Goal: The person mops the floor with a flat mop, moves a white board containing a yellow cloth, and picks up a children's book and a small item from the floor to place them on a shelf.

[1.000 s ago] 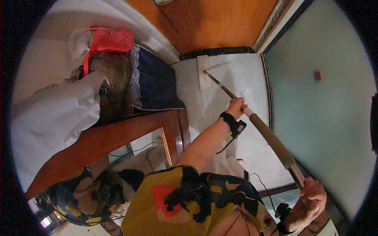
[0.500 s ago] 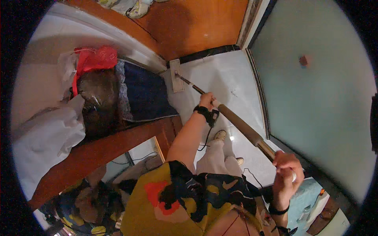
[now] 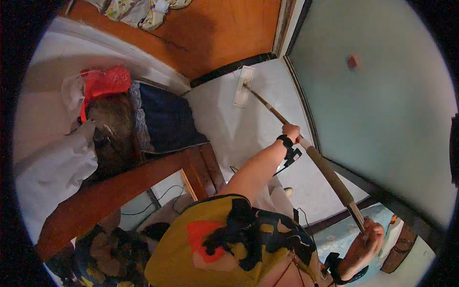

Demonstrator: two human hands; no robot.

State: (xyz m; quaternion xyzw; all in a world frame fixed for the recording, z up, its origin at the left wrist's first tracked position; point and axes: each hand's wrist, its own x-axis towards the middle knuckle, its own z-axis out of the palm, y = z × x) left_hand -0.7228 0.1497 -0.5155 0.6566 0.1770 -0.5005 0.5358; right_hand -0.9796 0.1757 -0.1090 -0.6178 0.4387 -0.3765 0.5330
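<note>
"Grip first: how did it stand?"

"Fully closed. The left hand point(image 3: 292, 133) wrapped the pole point(image 3: 330, 177) partway down; the right hand point(image 3: 367, 245) curled round its upper end."

"And the flat mop head point(image 3: 243, 88)?"

"On the pale floor point(image 3: 215, 106), near the orange door point(image 3: 239, 33). A moment earlier it was in the corner beside the dark blue cloth point(image 3: 167, 117); it had shifted rightward, away from that."

"Meaning?"

"Another strip lay beneath it; I judged the sweep mid-stroke."

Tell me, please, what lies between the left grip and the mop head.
In the head view, a bare part of the pole runs from the left grip to the mop head, over white floor.
</note>
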